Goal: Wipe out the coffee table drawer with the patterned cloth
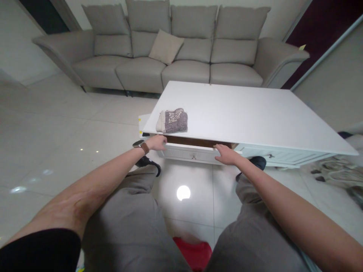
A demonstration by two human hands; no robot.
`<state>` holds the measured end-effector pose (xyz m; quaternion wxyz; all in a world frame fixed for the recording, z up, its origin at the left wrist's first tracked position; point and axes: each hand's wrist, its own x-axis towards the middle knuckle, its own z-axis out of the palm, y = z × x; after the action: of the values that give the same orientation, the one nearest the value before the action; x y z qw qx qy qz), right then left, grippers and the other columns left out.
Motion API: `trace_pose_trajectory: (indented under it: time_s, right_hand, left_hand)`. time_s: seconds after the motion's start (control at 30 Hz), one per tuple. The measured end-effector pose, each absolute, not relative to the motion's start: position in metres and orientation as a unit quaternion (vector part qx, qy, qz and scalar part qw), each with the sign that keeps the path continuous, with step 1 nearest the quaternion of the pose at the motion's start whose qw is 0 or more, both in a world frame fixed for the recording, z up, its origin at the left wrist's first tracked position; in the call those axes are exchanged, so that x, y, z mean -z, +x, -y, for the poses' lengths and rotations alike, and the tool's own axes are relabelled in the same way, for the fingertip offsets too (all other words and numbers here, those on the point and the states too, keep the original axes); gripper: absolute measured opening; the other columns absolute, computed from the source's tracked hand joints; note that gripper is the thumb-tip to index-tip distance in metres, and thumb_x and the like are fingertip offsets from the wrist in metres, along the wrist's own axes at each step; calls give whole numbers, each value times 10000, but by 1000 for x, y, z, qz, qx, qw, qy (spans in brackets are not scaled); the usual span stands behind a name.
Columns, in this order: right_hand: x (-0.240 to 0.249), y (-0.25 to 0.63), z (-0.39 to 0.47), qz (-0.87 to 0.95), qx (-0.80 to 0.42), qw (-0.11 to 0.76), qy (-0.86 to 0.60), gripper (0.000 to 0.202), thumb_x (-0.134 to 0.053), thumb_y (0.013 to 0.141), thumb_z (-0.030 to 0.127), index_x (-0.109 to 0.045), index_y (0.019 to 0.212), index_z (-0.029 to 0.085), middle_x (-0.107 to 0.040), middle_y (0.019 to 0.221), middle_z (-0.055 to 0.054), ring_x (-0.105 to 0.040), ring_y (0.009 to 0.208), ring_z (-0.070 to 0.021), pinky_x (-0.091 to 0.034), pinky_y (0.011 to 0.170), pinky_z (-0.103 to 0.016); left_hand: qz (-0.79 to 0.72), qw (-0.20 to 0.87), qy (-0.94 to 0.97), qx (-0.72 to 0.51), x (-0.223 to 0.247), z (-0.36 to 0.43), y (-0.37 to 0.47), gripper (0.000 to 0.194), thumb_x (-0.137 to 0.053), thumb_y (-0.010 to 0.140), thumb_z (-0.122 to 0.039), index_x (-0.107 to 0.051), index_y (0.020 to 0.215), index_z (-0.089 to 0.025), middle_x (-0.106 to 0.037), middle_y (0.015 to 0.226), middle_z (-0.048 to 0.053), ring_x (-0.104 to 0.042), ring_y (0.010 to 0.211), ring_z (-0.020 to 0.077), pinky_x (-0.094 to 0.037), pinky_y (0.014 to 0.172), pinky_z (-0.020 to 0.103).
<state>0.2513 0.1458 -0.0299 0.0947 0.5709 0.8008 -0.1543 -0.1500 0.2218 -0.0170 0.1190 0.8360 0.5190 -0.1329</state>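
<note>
A drawer (181, 153) with a white front and a small knob stands partly pulled out of the white coffee table (249, 109); a narrow strip of its brown inside shows. My left hand (157, 142), below a wrist watch, is closed on the left end of the drawer's front. At the right end, my right hand (226, 154) has its fingers hooked over the top edge. Just above the drawer, on the tabletop, lies a folded grey-brown knitted piece (177, 120) with a cream pattern and cream edge. What lies deeper in the drawer is hidden.
Behind the table runs a long grey sofa (187, 71) with a beige cushion (166, 47). My feet stand either side of the drawer on shiny floor tiles (195, 181). Something red (194, 252) is between my legs. Crumpled fabric (337, 170) lies at the right.
</note>
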Motion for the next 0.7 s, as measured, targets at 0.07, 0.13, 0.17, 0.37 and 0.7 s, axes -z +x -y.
trace_pose_trajectory:
  time_s: [0.07, 0.13, 0.17, 0.37, 0.7]
  right_hand:
    - [31, 250, -144, -789, 158, 117, 582, 665, -592, 936, 278, -462, 1558, 81, -441, 1640, -219, -437, 1505, -316, -376, 1204, -408]
    - [30, 246, -142, -783, 165, 150, 581, 594, -581, 944, 283, -530, 1504, 91, -533, 1567, -219, -521, 1439, -318, -423, 1155, -408]
    - [28, 243, -140, -782, 166, 169, 577, 545, -573, 951, 290, -574, 1458, 91, -592, 1504, -222, -575, 1384, -320, -451, 1119, -405]
    - [10, 219, -127, -787, 142, 263, 540, 438, -582, 957, 320, -686, 1328, 112, -721, 1298, -225, -702, 1195, -344, -537, 946, -405]
    - [11, 189, -104, -805, 94, 323, 489, 352, -649, 900, 157, -782, 1217, 82, -753, 1214, -247, -731, 1153, -366, -592, 909, -440]
  left_hand:
    - [-520, 109, 836, 138, 16, -217, -149, 425, -713, 778, -348, -757, 1150, -147, -793, 1156, 120, -726, 1078, 270, -547, 927, 296]
    - [-522, 103, 835, 141, 16, -211, -148, 351, -709, 776, -330, -769, 1084, -173, -799, 1107, 107, -732, 1040, 259, -548, 875, 287]
    - [-522, 100, 835, 142, 16, -207, -147, 318, -703, 778, -319, -772, 1056, -183, -801, 1090, 103, -735, 1024, 255, -546, 857, 285]
    - [-524, 82, 834, 151, 19, -180, -146, 180, -700, 771, -297, -782, 898, -199, -800, 952, 123, -747, 934, 275, -533, 790, 316]
    - [-497, 91, 842, 187, 10, -142, -143, 190, -680, 745, -163, -802, 890, -170, -790, 916, 162, -755, 937, 312, -539, 798, 346]
